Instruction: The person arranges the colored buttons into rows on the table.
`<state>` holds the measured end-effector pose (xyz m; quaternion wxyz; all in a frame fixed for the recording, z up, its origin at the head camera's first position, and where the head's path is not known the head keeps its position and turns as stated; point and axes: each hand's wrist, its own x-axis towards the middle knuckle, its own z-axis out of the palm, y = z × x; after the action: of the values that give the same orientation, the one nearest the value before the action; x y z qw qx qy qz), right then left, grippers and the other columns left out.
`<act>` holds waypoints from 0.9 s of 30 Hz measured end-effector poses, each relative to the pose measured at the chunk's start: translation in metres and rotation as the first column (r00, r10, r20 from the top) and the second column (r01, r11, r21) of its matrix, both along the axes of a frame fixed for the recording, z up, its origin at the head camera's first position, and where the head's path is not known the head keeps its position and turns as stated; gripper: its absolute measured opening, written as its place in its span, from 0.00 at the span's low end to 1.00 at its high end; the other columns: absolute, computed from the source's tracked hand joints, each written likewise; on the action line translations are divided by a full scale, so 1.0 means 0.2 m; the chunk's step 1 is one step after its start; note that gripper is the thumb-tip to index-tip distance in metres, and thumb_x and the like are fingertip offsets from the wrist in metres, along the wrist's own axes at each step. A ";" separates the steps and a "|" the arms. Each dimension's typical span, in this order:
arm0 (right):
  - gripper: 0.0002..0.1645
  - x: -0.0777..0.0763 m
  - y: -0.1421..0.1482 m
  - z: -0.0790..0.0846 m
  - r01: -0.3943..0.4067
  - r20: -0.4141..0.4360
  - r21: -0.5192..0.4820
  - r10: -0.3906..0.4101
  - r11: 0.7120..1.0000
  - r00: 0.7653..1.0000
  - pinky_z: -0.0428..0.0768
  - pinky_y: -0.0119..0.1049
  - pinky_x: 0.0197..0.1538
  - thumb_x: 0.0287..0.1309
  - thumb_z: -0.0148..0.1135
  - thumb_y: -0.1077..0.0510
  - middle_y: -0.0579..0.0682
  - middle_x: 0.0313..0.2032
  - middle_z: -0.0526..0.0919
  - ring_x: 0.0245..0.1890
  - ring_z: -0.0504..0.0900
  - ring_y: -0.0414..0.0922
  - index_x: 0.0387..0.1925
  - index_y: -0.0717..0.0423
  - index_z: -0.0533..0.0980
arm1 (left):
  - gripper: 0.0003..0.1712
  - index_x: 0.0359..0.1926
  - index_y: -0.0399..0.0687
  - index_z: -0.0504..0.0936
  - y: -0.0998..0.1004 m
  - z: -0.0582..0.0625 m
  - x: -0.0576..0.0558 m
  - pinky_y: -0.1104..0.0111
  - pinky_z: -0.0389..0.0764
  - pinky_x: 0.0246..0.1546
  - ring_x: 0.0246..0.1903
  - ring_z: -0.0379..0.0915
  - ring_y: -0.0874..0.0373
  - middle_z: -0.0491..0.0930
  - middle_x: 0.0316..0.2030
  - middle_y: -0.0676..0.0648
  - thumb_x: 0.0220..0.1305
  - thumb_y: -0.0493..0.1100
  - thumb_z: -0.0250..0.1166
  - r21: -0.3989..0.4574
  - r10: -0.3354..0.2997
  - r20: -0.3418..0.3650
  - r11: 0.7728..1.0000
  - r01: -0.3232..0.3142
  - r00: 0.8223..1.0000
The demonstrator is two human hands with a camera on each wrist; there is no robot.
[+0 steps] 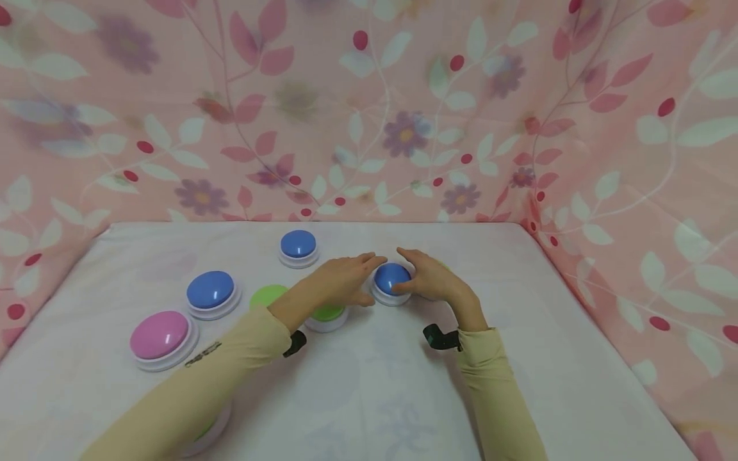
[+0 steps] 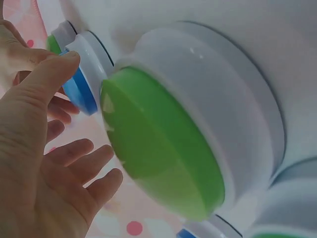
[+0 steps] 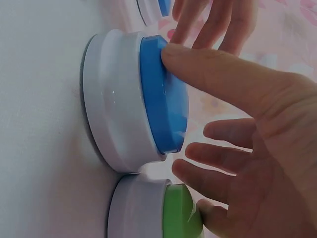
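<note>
A round push button with a blue dome (image 1: 392, 278) on a white base sits between both hands. My left hand (image 1: 344, 280) is held at its left side, fingers extended and apart, partly over a green-domed button (image 1: 327, 314). That green button (image 2: 158, 144) looms large beside the hand in the left wrist view. On the other side, my right hand (image 1: 431, 276) spreads around the blue dome, its thumb tip (image 3: 174, 52) right at the dome's edge. Below its fingers in the right wrist view is another green button (image 3: 181, 213), mostly hidden by the hand in the head view.
At left on the white-covered table (image 1: 369, 397) stand a pink button (image 1: 158, 334) and a blue button (image 1: 210, 289). Another blue one (image 1: 298, 244) is farther back. A green dome (image 1: 268, 295) and a front-left button (image 1: 214, 430) are partly behind the left arm. Floral cloth (image 1: 346, 115) surrounds the table.
</note>
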<state>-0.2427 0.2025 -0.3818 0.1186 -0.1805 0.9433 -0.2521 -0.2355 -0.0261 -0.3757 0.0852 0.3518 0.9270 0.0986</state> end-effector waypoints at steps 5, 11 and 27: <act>0.53 0.01 0.00 -0.01 -0.059 -0.002 0.003 0.059 0.998 0.998 0.48 0.62 0.74 0.53 0.73 0.47 0.62 0.72 0.63 0.73 0.56 0.65 0.74 0.62 0.58 | 0.48 0.75 0.52 0.59 0.04 -0.04 -0.01 0.49 0.71 0.64 0.65 0.69 0.44 0.63 0.72 0.42 0.59 0.56 0.71 0.009 0.026 0.049 1.000 -0.026 0.998; 0.52 0.01 -0.02 -0.04 -0.105 -0.014 0.063 0.106 0.993 0.994 0.37 0.61 0.75 0.52 0.73 0.48 0.60 0.69 0.68 0.69 0.67 0.58 0.73 0.63 0.60 | 0.49 0.76 0.52 0.56 0.06 -0.06 0.00 0.50 0.68 0.66 0.68 0.66 0.47 0.63 0.72 0.45 0.60 0.55 0.70 0.010 0.041 0.115 0.999 -0.042 0.993; 0.52 0.01 -0.05 -0.04 -0.107 -0.044 0.125 0.113 0.986 0.993 0.39 0.55 0.76 0.51 0.74 0.49 0.60 0.66 0.72 0.67 0.71 0.54 0.71 0.65 0.61 | 0.50 0.77 0.51 0.55 0.07 -0.07 0.00 0.52 0.68 0.67 0.67 0.66 0.47 0.64 0.72 0.44 0.60 0.56 0.70 0.011 0.034 0.114 0.999 -0.036 0.993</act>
<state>-0.2403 0.1924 -0.3898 0.1193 -0.2309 0.9483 -0.1824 -0.2346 -0.0127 -0.3906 0.1341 0.3299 0.9259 0.1261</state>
